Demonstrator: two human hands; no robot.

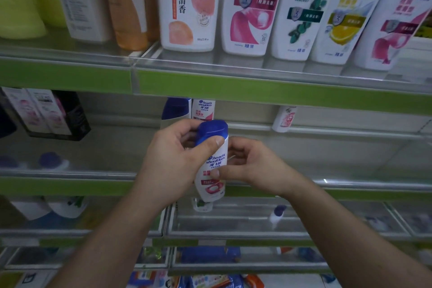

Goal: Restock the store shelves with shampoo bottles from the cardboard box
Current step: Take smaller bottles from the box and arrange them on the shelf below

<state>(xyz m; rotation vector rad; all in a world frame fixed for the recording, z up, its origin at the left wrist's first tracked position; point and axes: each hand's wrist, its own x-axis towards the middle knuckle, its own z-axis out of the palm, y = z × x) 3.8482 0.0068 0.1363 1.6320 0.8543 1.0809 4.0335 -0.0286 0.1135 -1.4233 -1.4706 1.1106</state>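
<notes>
While the left hand wraps its thumb and fingers round the neck just under the cap, the shampoo bottle is held off the surface, slightly tilted, before the front edge of the middle shelf near its centre. It has a white body, a glossy blue cap, blue brand lettering and a pink-red swirl low on the label. The right hand pinches the body's side, so each grip is clenched on the bottle. Behind a clear front rail and green strip, two like bottles stand at the back edge and a small one leans further right. On the upper shelf stands a row of large white bottles. Light is dim.
</notes>
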